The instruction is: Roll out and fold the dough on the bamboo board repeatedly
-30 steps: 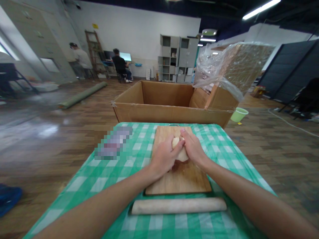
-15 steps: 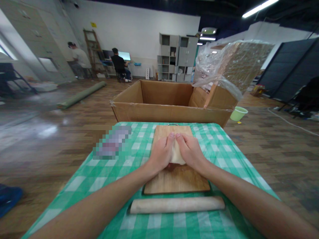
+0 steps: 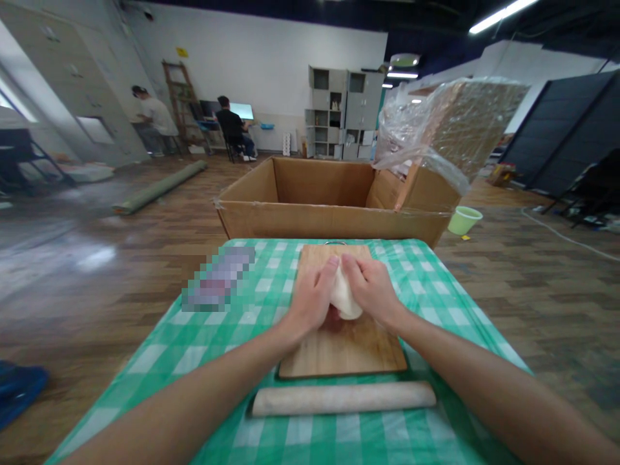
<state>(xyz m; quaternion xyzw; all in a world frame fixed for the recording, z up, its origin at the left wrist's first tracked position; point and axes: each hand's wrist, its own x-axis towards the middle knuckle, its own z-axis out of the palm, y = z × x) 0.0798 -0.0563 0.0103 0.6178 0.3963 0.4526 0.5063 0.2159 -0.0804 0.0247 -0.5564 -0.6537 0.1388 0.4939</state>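
Head: dough (image 3: pixel 345 302) between rolling pin (image 3: pixel 343 399) and box (image 3: pixel 334 220).

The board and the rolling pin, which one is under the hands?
The wooden board: the left hand and right hand hold the pale dough over it. The rolling pin lies apart, on the near side, with no hand over it.

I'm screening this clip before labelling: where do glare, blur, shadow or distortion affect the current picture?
Head view: glare whitens the blurred floor at left; the ceiling lamp at upper right is very bright; the cabinets at left lean, as if stretched; pixelation masks a patch at the cloth's left edge; the dough is fairly clear, with a shadow below it on the board.
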